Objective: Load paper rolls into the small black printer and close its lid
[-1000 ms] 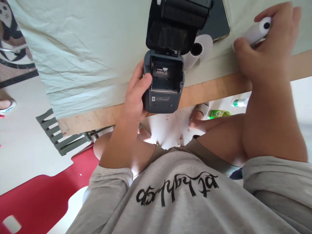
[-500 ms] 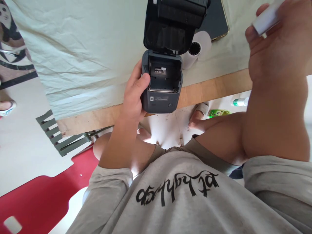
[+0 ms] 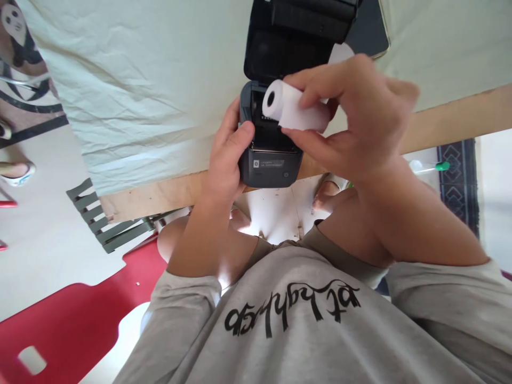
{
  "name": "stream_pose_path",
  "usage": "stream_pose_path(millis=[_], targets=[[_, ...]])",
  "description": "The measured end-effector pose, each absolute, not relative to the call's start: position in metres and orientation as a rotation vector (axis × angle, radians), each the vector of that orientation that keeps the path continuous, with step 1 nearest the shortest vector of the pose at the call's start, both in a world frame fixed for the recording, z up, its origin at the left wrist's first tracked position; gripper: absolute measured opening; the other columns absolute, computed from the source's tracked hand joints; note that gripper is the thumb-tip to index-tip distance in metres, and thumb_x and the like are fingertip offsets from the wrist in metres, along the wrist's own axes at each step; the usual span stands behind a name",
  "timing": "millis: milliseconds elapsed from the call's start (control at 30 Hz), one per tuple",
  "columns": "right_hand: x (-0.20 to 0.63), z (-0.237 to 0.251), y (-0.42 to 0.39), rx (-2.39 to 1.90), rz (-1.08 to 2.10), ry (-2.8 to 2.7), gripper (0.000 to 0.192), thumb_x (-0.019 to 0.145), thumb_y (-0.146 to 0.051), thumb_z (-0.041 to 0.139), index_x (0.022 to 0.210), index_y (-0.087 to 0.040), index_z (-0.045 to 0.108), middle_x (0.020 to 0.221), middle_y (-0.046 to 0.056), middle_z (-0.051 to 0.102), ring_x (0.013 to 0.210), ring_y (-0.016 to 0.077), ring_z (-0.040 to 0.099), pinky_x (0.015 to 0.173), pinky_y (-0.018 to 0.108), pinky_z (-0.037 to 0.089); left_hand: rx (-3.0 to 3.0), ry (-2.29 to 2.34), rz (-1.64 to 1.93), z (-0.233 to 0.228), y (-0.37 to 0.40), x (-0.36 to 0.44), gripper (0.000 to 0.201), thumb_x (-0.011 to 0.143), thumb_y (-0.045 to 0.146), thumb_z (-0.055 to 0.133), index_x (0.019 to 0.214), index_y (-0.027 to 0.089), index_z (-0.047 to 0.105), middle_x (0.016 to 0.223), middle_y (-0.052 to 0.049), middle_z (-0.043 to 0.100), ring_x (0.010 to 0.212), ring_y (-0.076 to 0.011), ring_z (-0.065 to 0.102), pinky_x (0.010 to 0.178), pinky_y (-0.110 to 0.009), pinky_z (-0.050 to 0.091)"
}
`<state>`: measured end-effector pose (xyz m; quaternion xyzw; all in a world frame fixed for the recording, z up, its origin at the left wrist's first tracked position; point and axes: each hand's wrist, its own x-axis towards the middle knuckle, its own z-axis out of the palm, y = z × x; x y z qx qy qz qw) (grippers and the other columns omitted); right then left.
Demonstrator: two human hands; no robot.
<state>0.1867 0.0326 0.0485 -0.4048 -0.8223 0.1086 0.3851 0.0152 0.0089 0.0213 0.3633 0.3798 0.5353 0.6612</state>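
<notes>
The left hand (image 3: 226, 160) holds the open printer (image 3: 270, 160). The right hand (image 3: 360, 117) holds a paper roll (image 3: 294, 109) just above it.

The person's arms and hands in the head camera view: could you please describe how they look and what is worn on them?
Both the left hand and right hand are bare, without gloves, rings or a watch. The forearms are uncovered; loose grey sleeves are bunched near the elbows.

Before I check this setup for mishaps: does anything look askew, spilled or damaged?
Nothing stands out. The left hand steadies the open printer; the right hand holds an intact paper roll over its bay.
</notes>
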Motion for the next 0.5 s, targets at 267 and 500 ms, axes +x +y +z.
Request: stream_pose_path(millis=[267, 500], targets=[[0.177, 0.044, 0.038, -1.020, 0.129, -2.202, 0.013, 0.074, -0.010, 0.053, 0.080, -0.022, 0.053, 0.104, -0.005, 0.067, 0.090, 0.0138, 0.064, 0.072, 0.027, 0.049, 0.889, 0.840, 1.193, 0.013, 0.011, 0.012, 0.031, 0.080, 0.041, 0.057, 0.109, 0.031, 0.055, 0.104, -0.001, 0.060, 0.110, -0.0261, 0.056, 0.093, -0.039, 0.046], [0.173, 0.046, 0.028, -0.893, -0.089, -2.164, 0.013, 0.081, -0.024, 0.051, 0.068, -0.021, 0.052, 0.072, -0.002, 0.061, 0.068, 0.0131, 0.052, 0.062, 0.031, 0.040, 0.917, 0.775, 1.221, 0.014, 0.012, 0.012, 0.035, 0.078, 0.047, 0.055, 0.106, 0.026, 0.057, 0.098, -0.003, 0.060, 0.109, -0.0276, 0.055, 0.093, -0.041, 0.044]])
